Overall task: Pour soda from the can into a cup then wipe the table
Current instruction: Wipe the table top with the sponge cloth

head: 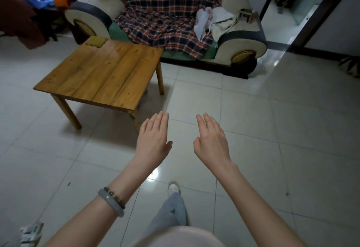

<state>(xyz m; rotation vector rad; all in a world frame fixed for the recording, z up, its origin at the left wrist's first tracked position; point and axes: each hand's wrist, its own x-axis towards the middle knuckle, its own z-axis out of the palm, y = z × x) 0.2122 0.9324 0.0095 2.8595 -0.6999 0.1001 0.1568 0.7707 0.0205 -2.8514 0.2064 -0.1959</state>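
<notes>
A low wooden table (103,73) stands on the tiled floor to the left of middle. A folded yellowish cloth (96,41) lies on its far left corner. I see no can and no cup anywhere. My left hand (153,139) is stretched out flat over the floor just off the table's near right corner, palm down, holding nothing. My right hand (211,139) hovers beside it over bare tiles, fingers straight and slightly apart, also holding nothing. Two bracelets sit on my left wrist.
A sofa (241,51) draped with a plaid blanket (165,13) stands behind the table, white clothes on its right arm. Bags and clothing pile up at the far left. A doorway (288,9) opens at the top right. My own leg and shoe (174,189) show below.
</notes>
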